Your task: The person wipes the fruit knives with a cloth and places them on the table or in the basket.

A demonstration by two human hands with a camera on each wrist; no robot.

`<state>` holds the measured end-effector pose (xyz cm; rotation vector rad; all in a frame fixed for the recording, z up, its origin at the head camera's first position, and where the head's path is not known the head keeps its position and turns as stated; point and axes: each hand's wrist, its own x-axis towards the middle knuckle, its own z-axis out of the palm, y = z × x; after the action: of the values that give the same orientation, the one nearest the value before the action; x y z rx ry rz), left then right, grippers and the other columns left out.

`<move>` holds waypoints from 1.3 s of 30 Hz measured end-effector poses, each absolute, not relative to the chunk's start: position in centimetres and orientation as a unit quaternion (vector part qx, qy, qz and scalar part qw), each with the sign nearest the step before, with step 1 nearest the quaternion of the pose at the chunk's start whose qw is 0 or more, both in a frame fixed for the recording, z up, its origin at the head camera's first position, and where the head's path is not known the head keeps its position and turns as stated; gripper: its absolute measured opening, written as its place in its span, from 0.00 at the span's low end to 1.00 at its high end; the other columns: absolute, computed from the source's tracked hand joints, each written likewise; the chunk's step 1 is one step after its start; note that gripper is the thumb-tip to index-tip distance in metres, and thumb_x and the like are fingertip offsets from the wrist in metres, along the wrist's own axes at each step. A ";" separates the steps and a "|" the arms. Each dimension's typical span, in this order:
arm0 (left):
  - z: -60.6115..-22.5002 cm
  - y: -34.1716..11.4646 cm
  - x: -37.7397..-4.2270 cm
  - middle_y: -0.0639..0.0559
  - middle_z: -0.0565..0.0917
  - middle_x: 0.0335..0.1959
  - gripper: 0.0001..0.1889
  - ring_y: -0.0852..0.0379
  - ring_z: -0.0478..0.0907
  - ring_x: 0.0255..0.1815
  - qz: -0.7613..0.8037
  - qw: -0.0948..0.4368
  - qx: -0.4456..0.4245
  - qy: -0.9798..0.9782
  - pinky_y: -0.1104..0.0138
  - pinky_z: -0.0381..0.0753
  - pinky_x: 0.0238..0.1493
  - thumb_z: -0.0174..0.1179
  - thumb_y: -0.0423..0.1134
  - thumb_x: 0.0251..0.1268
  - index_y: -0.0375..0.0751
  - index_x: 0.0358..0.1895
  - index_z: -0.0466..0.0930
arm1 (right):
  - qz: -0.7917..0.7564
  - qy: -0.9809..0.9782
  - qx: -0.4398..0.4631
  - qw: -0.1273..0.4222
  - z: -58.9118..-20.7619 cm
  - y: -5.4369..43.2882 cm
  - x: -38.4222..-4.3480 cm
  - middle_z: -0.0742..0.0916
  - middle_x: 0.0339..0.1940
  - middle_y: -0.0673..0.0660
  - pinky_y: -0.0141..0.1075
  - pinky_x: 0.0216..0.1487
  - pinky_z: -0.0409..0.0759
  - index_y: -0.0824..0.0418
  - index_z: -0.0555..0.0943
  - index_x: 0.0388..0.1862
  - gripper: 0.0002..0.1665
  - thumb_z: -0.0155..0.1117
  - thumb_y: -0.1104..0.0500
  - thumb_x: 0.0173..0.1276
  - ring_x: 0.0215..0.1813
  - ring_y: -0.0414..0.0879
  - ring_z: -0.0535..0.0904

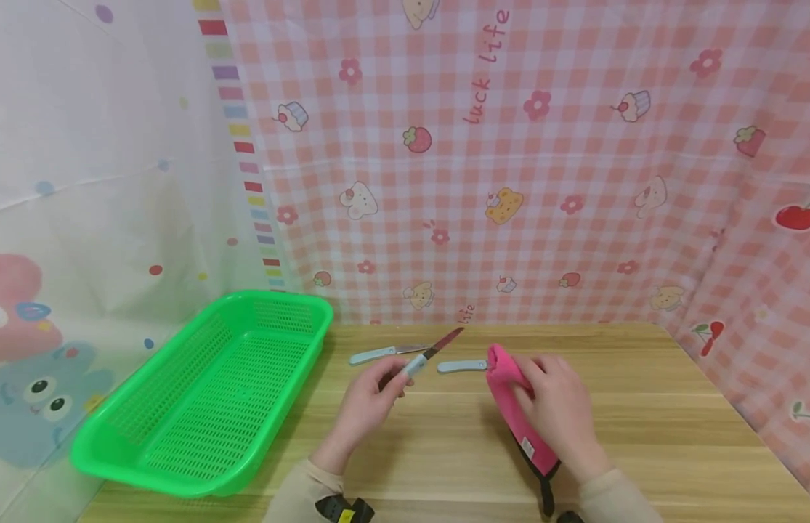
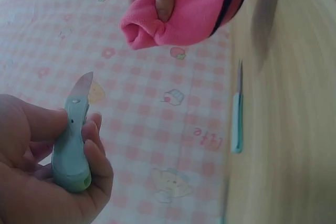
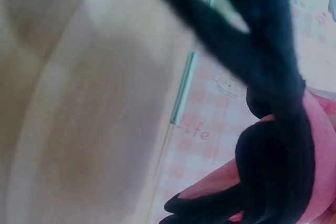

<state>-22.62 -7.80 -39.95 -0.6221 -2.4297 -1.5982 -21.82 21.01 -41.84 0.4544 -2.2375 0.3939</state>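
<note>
My left hand [image 1: 367, 398] grips a small knife by its pale blue handle [image 1: 415, 365]. Its blade points up and to the right, tinted pinkish; the left wrist view shows the thumb along the handle [image 2: 72, 150] and the fingers curled around it. On the right, my right hand [image 1: 560, 403] holds a soft pink cloth [image 1: 503, 385] bunched into a tube, with black edging, a white label and a black loop at the near end. That black trim [image 3: 273, 166] fills much of the right wrist view. The cloth's folded end tilts toward the knife, apart from it.
Two more pale blue-handled knives lie on the wooden table behind my hands: one knife [image 1: 373, 355] at left, another knife [image 1: 462, 366] whose blade is hidden behind the cloth. A green plastic basket [image 1: 283, 407] stands at the left. A checked curtain [image 1: 444, 254] hangs along the back edge.
</note>
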 end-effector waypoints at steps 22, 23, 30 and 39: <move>-38.5 -6.5 -22.7 0.44 0.78 0.34 0.09 0.49 0.73 0.30 -0.095 0.472 -0.377 -0.791 0.64 0.70 0.26 0.62 0.24 0.59 0.36 0.42 0.81 | 0.170 -0.839 0.239 0.458 -38.9 20.0 -20.2 0.84 0.32 0.57 0.45 0.31 0.76 0.62 0.87 0.43 0.20 0.77 0.64 0.48 0.34 0.54 0.77; -38.6 -6.5 -22.8 0.45 0.77 0.33 0.09 0.49 0.73 0.29 -0.093 0.475 -0.381 -0.788 0.64 0.70 0.26 0.62 0.24 0.59 0.36 0.42 0.81 | 0.170 -0.837 0.243 0.459 -38.9 19.8 -20.2 0.84 0.32 0.57 0.45 0.31 0.76 0.62 0.87 0.43 0.20 0.77 0.64 0.47 0.34 0.54 0.78; -39.9 -6.1 -23.1 0.45 0.78 0.33 0.09 0.50 0.73 0.30 -0.063 0.485 -0.403 -0.774 0.65 0.72 0.28 0.60 0.26 0.59 0.37 0.42 0.82 | 0.170 -0.838 0.263 0.447 -39.4 18.2 -19.9 0.85 0.34 0.55 0.44 0.32 0.77 0.59 0.87 0.45 0.22 0.77 0.62 0.47 0.34 0.52 0.78; -41.1 -5.0 -22.7 0.50 0.78 0.33 0.11 0.54 0.73 0.32 -0.001 0.493 -0.412 -0.766 0.67 0.69 0.32 0.51 0.32 0.68 0.40 0.43 0.83 | 0.159 -0.857 0.254 0.418 -40.4 16.3 -20.2 0.85 0.34 0.54 0.44 0.35 0.78 0.54 0.87 0.44 0.20 0.76 0.60 0.49 0.36 0.52 0.80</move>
<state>-22.74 -5.03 -41.08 -0.9987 -1.8586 -0.0014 -20.18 16.31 -40.43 0.6376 -2.1510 0.3992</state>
